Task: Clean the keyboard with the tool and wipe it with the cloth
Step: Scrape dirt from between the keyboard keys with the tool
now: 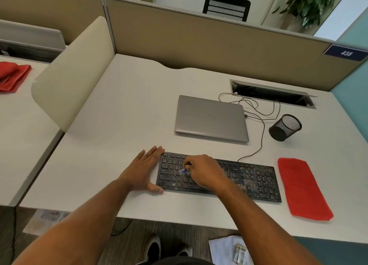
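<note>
A black keyboard (256,181) lies near the desk's front edge, with pale specks of dirt over its right half. My right hand (205,171) is above its left-middle keys, fingers closed on a small cleaning tool (184,171) whose bluish tip touches the keys. My left hand (142,171) rests flat on the desk with fingers apart, pressed against the keyboard's left end. A folded red cloth (302,189) lies just right of the keyboard.
A shut grey laptop (212,118) sits behind the keyboard, with thin cables (258,115) running to a desk cable slot (272,93). A black mesh pen cup (284,127) stands right of the laptop. Another red cloth (12,76) lies on the neighbouring desk. Papers lie on the floor.
</note>
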`<state>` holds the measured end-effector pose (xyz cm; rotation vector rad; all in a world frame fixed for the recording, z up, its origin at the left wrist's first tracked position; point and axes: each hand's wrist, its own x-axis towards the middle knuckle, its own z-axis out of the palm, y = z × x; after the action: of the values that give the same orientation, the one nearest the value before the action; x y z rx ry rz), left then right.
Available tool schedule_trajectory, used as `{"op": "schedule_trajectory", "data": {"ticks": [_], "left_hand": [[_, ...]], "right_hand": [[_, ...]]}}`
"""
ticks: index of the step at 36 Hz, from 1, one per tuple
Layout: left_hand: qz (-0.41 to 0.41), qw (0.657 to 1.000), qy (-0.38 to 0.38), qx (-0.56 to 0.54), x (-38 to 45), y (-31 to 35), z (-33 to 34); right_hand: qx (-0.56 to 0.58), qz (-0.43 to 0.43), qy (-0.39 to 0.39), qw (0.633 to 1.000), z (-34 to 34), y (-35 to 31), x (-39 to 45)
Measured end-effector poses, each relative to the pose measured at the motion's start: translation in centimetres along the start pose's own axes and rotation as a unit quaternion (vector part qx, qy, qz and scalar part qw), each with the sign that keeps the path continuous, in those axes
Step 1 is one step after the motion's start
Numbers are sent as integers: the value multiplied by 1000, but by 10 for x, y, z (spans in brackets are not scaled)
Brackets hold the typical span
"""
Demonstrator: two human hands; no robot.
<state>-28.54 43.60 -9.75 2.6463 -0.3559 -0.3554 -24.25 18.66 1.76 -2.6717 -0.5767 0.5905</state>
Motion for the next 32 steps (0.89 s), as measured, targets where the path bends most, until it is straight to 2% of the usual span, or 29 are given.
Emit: {"op": "schedule_trajectory", "data": {"ticks": [6, 14, 20, 28, 32], "left_hand": [[-1, 1000, 1, 0, 0, 0, 0], [-3, 1000, 2, -1, 1, 1, 0], [2, 1000, 4, 0, -2, 2, -1], [-2, 1000, 4, 4, -1, 4, -3], [-2, 1000, 5, 4, -1, 4, -2]], "right_hand": [[45, -3, 75, 996, -11, -10, 3], [-14, -3, 7, 1000, 4, -8, 5], [32, -6, 53, 998, -7, -12, 8], [-15, -10, -2, 1000, 0, -18, 3], [-15, -24, 36, 999, -7, -27, 7]]}}
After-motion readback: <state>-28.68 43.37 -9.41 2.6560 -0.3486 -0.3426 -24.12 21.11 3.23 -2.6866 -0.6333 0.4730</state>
